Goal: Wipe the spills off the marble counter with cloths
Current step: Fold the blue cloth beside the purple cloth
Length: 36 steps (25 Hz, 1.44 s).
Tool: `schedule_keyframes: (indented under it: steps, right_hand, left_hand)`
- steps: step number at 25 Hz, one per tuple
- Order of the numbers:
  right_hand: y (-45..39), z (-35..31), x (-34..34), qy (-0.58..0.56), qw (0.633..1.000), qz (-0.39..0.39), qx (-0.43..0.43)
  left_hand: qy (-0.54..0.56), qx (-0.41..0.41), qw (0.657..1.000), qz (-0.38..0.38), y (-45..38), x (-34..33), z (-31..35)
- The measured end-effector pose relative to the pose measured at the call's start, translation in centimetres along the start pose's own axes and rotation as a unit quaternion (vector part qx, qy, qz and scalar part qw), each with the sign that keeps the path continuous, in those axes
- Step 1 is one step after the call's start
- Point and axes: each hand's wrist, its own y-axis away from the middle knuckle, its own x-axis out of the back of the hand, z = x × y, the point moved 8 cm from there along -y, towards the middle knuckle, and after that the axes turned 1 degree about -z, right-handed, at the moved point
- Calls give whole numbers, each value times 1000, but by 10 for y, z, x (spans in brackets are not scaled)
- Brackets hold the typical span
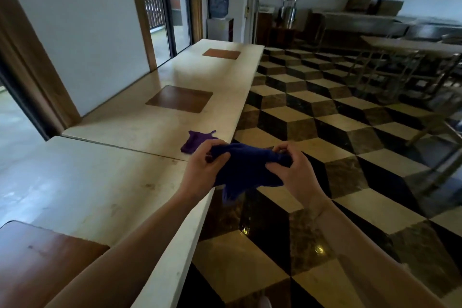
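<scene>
A dark blue cloth (246, 166) is stretched between both my hands, in the air just past the counter's front edge. My left hand (203, 167) grips its left end and my right hand (291, 170) pinches its right end; a corner hangs down below. A second, purple cloth (196, 141) lies crumpled on the marble counter (100, 182), just beyond my left hand near the edge. Faint brownish smudges (150, 185) mark the cream marble close to my left forearm.
Brown square inlays sit in the counter at near left (37, 262), middle (180, 99) and far (221, 53). A wall and windows run along the counter's left side. To the right lies a checkered tiled floor (325, 132), with tables and chairs (405, 62) farther back.
</scene>
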Motion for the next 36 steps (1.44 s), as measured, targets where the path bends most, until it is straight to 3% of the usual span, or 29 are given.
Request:
schedule_keyframes:
  steps: [10, 17, 28, 33, 36]
  right_hand:
    - [-209, 52, 78, -15, 1000, -11, 3]
    - [-337, 66, 64, 6, 999, -44, 32]
    - [-522, 54, -132, -24, 977, -203, 65]
    - [-552, 38, -249, -57, 946, -311, 67]
    - [-543, 38, -322, -64, 910, -409, 38]
  left_hand:
    - [2, -20, 999, 41, -212, -73, -28]
    - [-38, -22, 994, 99, -307, -63, -36]
    - [-48, 38, 960, 272, -394, 95, -124]
    - [-22, 102, 925, 366, -372, 168, -166]
    - [-39, 141, 886, 439, -336, 201, -185]
